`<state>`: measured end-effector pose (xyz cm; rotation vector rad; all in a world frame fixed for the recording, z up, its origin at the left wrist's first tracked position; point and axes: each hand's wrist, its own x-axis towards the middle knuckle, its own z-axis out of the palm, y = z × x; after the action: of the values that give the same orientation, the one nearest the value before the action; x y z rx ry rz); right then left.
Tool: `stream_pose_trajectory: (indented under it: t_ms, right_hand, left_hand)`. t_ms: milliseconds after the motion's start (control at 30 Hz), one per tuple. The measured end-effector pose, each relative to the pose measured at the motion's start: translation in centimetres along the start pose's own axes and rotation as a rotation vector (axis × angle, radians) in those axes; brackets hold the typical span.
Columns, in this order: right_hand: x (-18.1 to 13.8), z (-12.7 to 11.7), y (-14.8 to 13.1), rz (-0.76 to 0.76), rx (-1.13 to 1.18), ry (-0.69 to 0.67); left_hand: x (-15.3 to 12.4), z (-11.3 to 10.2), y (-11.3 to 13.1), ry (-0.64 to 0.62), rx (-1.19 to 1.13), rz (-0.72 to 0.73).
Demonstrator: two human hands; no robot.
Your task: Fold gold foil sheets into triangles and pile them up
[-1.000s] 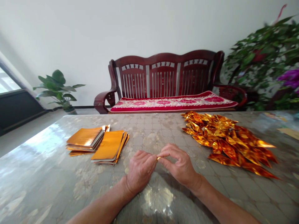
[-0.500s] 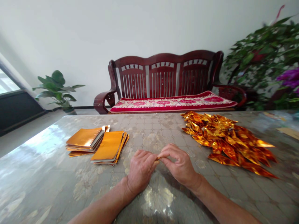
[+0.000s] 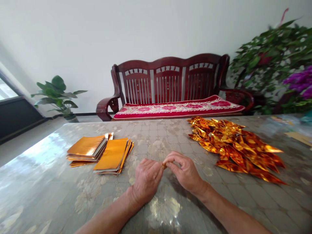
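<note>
My left hand (image 3: 148, 178) and my right hand (image 3: 184, 169) meet above the middle of the table, both closed. Between their fingertips a small bit of gold foil paper (image 3: 164, 166) shows; my fingers hide the rest of the sheet. The right thumb and index finger pinch its end, while the left fingers curl around the other part. To the left lie two stacks of flat gold foil paper, a farther stack (image 3: 85, 145) and a nearer stack (image 3: 111, 155). A heap of folded, pointed gold foil pieces (image 3: 229, 143) spreads over the table on the right.
The table (image 3: 97, 201) has a shiny, flower-patterned cover. Clear plastic (image 3: 276, 125) and a tan card (image 3: 299, 137) lie at its right edge. Behind stands a dark red wooden bench (image 3: 168, 81) with a floral cushion (image 3: 170, 108). Plants flank it, a potted one (image 3: 58, 94) at left.
The whole view has shifted slightly. My hands stay together at the same spot, with the right fingertips still pinching the foil paper and only a slight shift in the fingers.
</note>
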<state>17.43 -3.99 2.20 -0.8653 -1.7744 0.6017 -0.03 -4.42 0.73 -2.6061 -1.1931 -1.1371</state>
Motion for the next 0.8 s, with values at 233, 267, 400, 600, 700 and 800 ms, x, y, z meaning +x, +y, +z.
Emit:
stream_pose_trajectory:
  t_ms: [233,267,400,600,700,800]
  right_hand:
    - [-1.2,0.2,0.8,-0.189,-0.323,0.105]
    - [-1.5,0.4,0.5,-0.238,-0.355,0.065]
    - [-2.2,1.7,-0.2,-0.310,-0.488,-0.095]
    - [-2.0,3.1,0.3,-0.387,-0.671,-0.109]
    - [-1.7,2.9,0.5,-0.420,-0.710,-0.020]
    - [-1.4,2.4,0.8,-0.364,-0.580,0.062]
  left_hand:
    - [0.7,1.3,-0.9,0.071,-0.416,-0.480]
    - [0.8,1.6,-1.1,0.113,-0.467,-0.545]
    - [0.9,2.4,-1.4,0.191,-0.864,-0.842]
    - [1.1,2.4,-1.0,0.318,-1.389,-1.166]
    - [1.4,2.0,-0.5,0.312,-1.476,-1.189]
    - [1.6,1.6,0.1,0.279,-1.536,-1.169]
